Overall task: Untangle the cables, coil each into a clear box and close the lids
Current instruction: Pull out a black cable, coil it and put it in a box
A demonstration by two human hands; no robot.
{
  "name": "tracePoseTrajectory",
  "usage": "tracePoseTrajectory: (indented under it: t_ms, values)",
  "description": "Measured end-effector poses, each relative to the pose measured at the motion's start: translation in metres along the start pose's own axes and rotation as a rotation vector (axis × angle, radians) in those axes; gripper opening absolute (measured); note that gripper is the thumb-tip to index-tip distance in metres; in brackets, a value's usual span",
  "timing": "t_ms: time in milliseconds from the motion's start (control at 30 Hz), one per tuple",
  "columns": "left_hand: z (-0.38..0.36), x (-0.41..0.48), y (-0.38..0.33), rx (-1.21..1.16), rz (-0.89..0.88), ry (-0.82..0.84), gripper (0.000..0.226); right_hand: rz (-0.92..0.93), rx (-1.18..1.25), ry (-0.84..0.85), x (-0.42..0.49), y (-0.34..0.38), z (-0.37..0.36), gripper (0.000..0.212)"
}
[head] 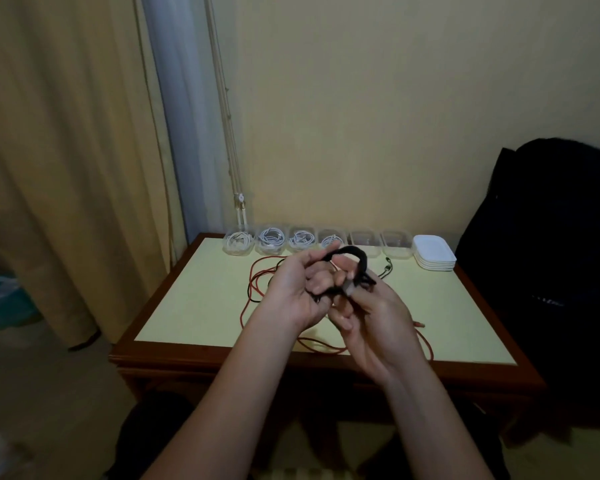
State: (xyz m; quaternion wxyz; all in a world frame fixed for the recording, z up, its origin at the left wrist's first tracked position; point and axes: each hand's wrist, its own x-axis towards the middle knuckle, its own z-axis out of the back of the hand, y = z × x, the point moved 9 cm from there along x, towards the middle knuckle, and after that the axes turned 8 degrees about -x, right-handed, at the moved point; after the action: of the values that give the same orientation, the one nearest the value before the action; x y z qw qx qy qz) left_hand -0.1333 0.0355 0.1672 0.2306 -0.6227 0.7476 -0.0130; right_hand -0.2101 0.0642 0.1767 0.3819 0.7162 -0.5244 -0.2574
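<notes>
A black cable (352, 255) arches in a loop above the table, held between both hands. My left hand (293, 289) grips one side of the bundle with curled fingers. My right hand (371, 313) pinches the other side, where the strands bunch together. A red cable (257, 282) lies loose and tangled on the pale yellow table top (201, 306) under my hands. Along the back edge stands a row of clear boxes (271, 241); several hold coiled white cables, and two boxes (395, 244) at the right look empty.
A stack of white lids (433, 257) sits at the back right of the table. A dark green cable end (386, 268) lies near it. A black bag or chair (551, 271) stands to the right, curtains to the left.
</notes>
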Motion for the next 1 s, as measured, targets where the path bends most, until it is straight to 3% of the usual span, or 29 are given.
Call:
tracePoseTrajectory:
  t_ms: [133, 233, 300, 500, 567, 700, 833, 1000]
  values:
    - [0.001, -0.005, -0.017, 0.074, -0.216, -0.069, 0.021, -0.044, 0.117, 0.118, -0.009, -0.009, -0.012, 0.043]
    - [0.004, -0.007, -0.019, 0.135, -0.306, -0.089, 0.022, -0.028, 0.137, 0.134, -0.012, -0.007, -0.018, 0.019]
    - [0.006, -0.006, -0.013, 0.129, -0.272, -0.067, 0.023, -0.041, 0.110, 0.068, -0.011, -0.005, -0.012, 0.010]
    - [0.023, -0.003, 0.010, 0.093, -0.021, -0.008, 0.025, -0.173, -0.007, 0.030, -0.018, -0.008, 0.012, 0.053]
    - [0.031, -0.002, 0.014, 0.121, 0.037, -0.004, 0.023, -0.224, -0.077, 0.021, -0.017, -0.012, 0.019, 0.056]
    - [0.042, 0.002, 0.012, 0.242, 0.128, 0.018, 0.010, -0.330, -0.215, 0.106, -0.017, -0.021, 0.024, 0.052]
    - [0.044, -0.001, 0.012, 0.372, 0.226, 0.077, 0.005, -0.392, -0.221, 0.174, -0.018, -0.027, 0.026, 0.070]
    - [0.030, -0.001, 0.006, 0.553, 0.079, 0.150, 0.020, -0.355, -0.241, 0.226, -0.011, -0.028, 0.026, 0.042]
